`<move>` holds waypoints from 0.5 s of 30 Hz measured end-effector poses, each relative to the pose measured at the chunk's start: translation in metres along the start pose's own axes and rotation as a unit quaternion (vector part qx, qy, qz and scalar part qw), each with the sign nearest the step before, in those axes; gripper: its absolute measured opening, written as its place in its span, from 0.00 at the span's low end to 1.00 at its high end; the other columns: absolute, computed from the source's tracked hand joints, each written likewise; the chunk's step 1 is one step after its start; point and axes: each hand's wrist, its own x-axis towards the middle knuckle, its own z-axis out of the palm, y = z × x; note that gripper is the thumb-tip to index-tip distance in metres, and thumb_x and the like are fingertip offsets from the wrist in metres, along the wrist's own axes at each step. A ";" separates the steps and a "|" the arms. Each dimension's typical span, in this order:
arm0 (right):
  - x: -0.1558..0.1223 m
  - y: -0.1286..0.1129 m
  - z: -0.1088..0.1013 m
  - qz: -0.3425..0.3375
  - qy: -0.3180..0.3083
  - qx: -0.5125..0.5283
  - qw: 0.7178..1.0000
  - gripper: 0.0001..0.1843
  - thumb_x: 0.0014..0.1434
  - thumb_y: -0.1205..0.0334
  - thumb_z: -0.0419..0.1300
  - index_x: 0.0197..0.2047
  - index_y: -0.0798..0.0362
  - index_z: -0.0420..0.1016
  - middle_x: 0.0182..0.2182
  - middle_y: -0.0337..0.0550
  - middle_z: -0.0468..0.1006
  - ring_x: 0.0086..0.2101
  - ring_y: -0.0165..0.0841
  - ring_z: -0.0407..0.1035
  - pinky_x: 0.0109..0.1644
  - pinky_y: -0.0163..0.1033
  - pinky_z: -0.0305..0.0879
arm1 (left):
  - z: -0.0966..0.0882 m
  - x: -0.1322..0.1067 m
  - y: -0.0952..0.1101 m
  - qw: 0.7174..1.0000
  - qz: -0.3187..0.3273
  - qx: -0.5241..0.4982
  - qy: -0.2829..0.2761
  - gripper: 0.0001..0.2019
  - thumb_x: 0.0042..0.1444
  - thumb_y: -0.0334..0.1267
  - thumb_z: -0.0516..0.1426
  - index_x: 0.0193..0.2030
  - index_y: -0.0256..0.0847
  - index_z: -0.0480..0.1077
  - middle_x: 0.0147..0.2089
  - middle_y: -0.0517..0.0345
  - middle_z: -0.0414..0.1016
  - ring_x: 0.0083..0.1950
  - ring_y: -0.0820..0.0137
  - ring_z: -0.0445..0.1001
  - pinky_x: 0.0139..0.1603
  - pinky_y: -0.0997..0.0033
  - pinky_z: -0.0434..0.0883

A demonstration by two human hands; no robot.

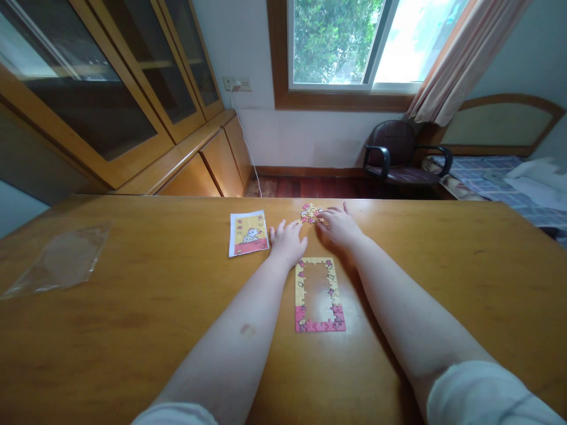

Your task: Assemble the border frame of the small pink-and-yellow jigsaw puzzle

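Near the table's far edge lies a small pile of loose jigsaw pieces (pixel 310 212), yellow, pink and white. My right hand (pixel 340 227) rests at the pile's right side, its fingertips touching pieces there. Just left of the pile my left hand (pixel 287 241) lies with fingers spread on the table and holds nothing I can see. Closer to me is a jigsaw border (pixel 319 326), a joined rectangle of yellow and pink pieces around bare wood. A reference picture (pixel 248 234) with a white cartoon animal on yellow and pink lies left of my left hand.
A clear plastic bag (pixel 62 257) lies flat on the left of the wooden table (pixel 133 342). Past the far edge stand a dark office chair (pixel 401 153) and a bed (pixel 496 177). A glass-door cabinet (pixel 110 88) rises at the left, and a white cable (pixel 245 139) hangs from a socket.
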 end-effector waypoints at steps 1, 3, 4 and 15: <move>0.000 -0.001 0.001 -0.010 -0.009 0.014 1.000 0.17 0.64 0.59 0.52 0.52 0.48 0.75 0.52 0.46 0.77 0.57 0.44 0.62 0.68 0.65 0.29 | 0.001 0.000 0.000 1.000 0.000 0.000 0.002 0.25 0.59 0.45 0.51 0.63 0.49 0.64 0.68 0.58 0.63 0.71 0.53 0.51 0.70 0.39 0.45; 0.000 -0.002 0.003 -0.028 -0.033 0.033 0.999 0.19 0.63 0.60 0.52 0.55 0.46 0.73 0.54 0.43 0.76 0.60 0.44 0.59 0.67 0.66 0.31 | 0.001 0.001 -0.001 1.000 0.000 0.000 0.003 0.25 0.59 0.46 0.51 0.63 0.49 0.65 0.68 0.58 0.63 0.71 0.53 0.51 0.70 0.39 0.45; 0.000 -0.002 0.003 -0.033 -0.041 0.040 0.998 0.18 0.63 0.61 0.52 0.54 0.45 0.74 0.54 0.42 0.76 0.60 0.44 0.59 0.67 0.67 0.31 | 0.001 0.001 -0.001 1.000 0.000 -0.001 0.003 0.25 0.59 0.46 0.51 0.63 0.49 0.64 0.68 0.58 0.63 0.71 0.53 0.51 0.70 0.39 0.45; -0.001 -0.008 -0.002 -0.094 -0.077 0.119 0.985 0.18 0.55 0.68 0.54 0.40 0.43 0.82 0.44 0.36 0.81 0.52 0.39 0.67 0.69 0.60 0.33 | -0.004 0.002 -0.001 0.999 -0.022 -0.023 0.040 0.23 0.57 0.33 0.50 0.59 0.45 0.68 0.65 0.56 0.66 0.67 0.59 0.60 0.69 0.53 0.55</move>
